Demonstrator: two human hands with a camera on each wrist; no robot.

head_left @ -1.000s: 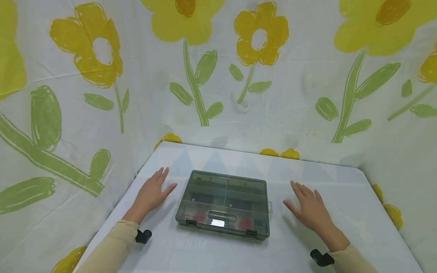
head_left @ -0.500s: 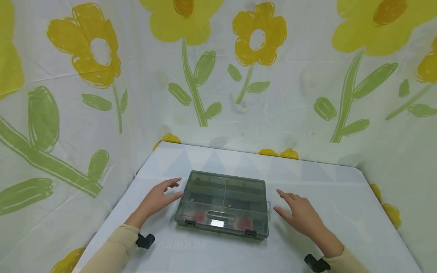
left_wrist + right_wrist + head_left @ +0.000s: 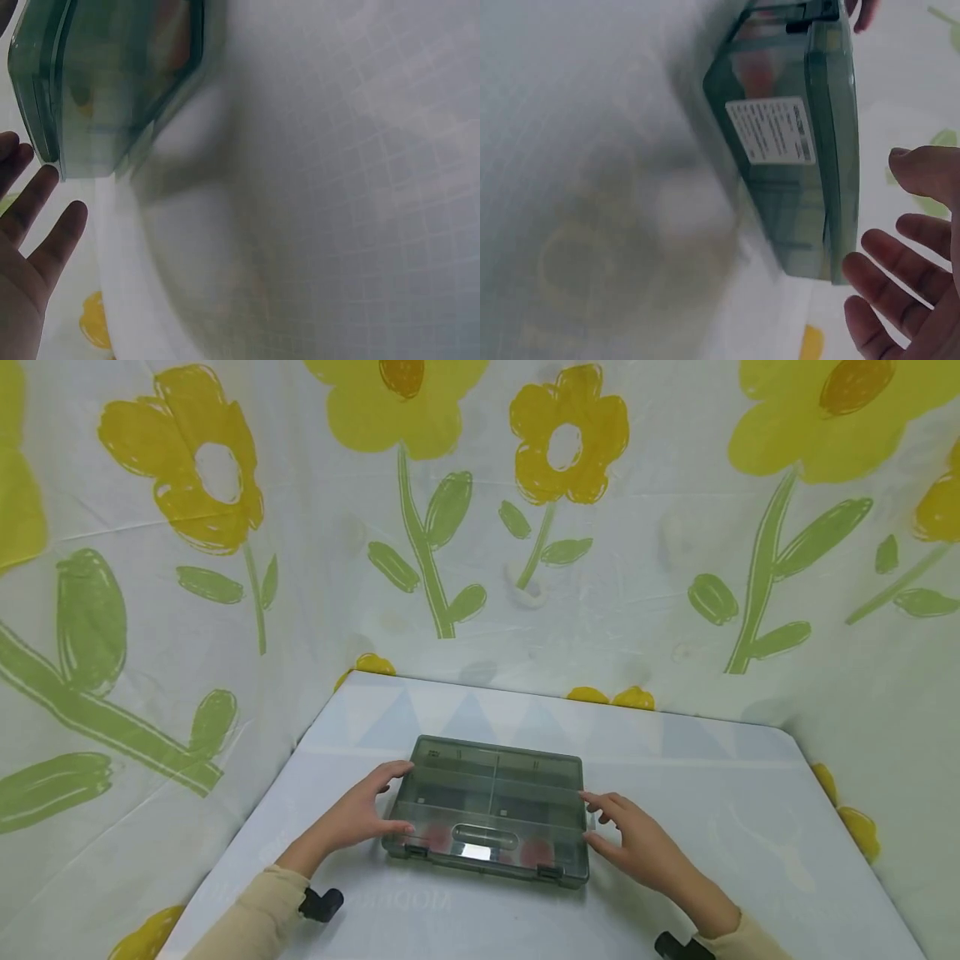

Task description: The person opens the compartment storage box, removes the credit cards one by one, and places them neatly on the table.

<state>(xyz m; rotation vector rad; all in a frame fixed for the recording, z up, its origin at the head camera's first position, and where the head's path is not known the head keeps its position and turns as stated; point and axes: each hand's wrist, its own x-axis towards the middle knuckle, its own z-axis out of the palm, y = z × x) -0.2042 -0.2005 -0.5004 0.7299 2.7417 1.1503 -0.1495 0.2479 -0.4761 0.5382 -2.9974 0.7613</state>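
Note:
A lidded box of smoky green clear plastic lies closed on the table, with dividers and reddish things showing through its lid. My left hand is at the box's left side, fingers extended, the thumb by its front left corner. In the left wrist view, the fingers of that hand are spread close to the box. At the opposite side, my right hand has its fingertips by the right edge. The right wrist view shows this hand with parted, slightly bent fingers beside the box. Contact is hard to judge.
The box stands on a white table with faint printed triangles and lettering. A white cloth with yellow flowers hangs behind and on both sides. Two latches are on the box's front; a white label is on its right side.
Both hands have moved inward, the left one rightward and the right one leftward, from well apart to the two sides of the box. The box has stayed in place.

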